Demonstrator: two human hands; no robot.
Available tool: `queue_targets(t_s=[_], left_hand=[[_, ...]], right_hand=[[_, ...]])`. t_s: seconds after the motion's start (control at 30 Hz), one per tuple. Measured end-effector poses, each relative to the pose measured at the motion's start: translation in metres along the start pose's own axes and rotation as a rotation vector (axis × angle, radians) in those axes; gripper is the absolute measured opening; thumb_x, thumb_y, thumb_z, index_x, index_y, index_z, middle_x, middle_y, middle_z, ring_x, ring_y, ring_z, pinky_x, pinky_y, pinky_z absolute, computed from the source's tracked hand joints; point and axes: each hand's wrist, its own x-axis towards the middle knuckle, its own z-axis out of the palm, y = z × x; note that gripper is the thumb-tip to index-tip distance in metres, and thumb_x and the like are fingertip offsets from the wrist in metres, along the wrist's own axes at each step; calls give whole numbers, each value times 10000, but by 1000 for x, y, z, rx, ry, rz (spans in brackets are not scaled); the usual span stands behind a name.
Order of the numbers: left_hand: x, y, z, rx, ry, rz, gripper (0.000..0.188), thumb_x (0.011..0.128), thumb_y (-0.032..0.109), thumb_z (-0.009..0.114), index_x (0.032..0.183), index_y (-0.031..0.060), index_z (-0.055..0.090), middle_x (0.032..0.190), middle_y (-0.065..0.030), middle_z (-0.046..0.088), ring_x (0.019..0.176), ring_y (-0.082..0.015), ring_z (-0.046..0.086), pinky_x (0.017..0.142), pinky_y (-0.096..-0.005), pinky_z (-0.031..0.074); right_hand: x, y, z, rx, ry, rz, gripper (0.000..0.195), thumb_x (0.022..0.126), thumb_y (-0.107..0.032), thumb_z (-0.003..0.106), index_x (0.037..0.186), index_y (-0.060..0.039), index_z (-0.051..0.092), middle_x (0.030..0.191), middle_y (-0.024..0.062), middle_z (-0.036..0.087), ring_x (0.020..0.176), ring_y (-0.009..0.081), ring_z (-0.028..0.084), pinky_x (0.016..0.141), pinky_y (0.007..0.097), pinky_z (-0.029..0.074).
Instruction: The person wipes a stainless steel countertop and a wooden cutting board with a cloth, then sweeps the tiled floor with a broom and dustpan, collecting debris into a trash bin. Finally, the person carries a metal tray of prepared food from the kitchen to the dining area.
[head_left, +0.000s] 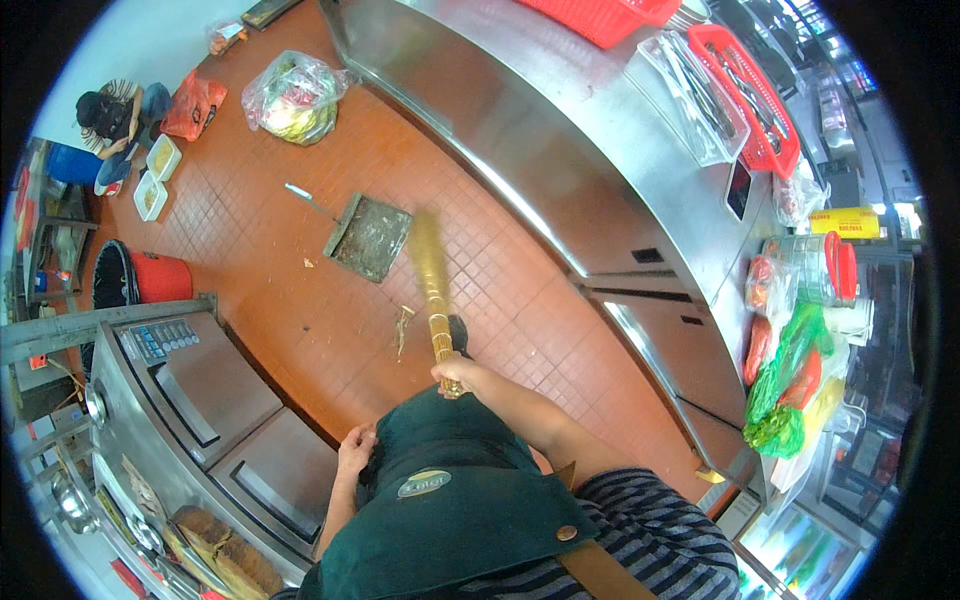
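Note:
My right hand is closed around the bound handle of a straw hand broom. The broom points away from me over the tiled floor, its bristle end blurred. Just left of the bristles lies a worn metal dustpan with a long thin handle ending in a pale grip. Dry scraps are scattered on the floor left of the broom handle. Loosely curled beside the edge of my green apron, my left hand appears to hold nothing.
At right runs a steel counter with red baskets, utensils and bagged vegetables. A steel cabinet stands at left, near a red bin. Bagged cabbage sits on the far floor. A person crouches beside white tubs.

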Motion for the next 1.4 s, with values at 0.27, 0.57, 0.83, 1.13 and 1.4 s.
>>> queue_targets(t_s=[0.27,0.57,0.83,1.13,1.4], left_hand=[[44,63,-11,-92,58,0,286,861,158,575,1116,28,576,901,-35,619,787,-118,566,693,-261,449],[121,165,-21,-159,107,131,341,861,172,589,1172,38,554,861,-79,622,764,-150,577,698,-291,463],[210,327,-60,473,551,622,734,754,91,633,1396,164,285,1419,-186,272,1274,-391,308,1007,-445,346],[331,417,-114,1159,293,597,440,768,116,574,1204,168,547,1341,-104,411,1325,-321,259,1053,-477,257],[333,395,-122,1201,152,503,155,791,126,538,830,128,688,943,-26,650,975,-222,573,840,-384,438]], right_hand=[[-73,-24,-125,385,-127,-168,131,714,-114,625,759,-37,530,569,77,544,467,205,555,459,346,504],[1,-119,-168,246,148,-90,139,698,-124,617,803,-71,543,667,85,573,533,215,591,435,334,502],[45,-256,-28,-121,-26,-37,247,712,-99,601,926,-13,511,639,106,554,469,222,545,418,344,480],[-24,-381,-49,-190,82,-146,906,671,-5,579,1439,-106,109,733,125,568,452,191,530,388,318,469],[201,-487,-33,-302,237,-228,407,714,-59,567,1085,-50,401,711,127,543,531,240,571,452,400,520]])
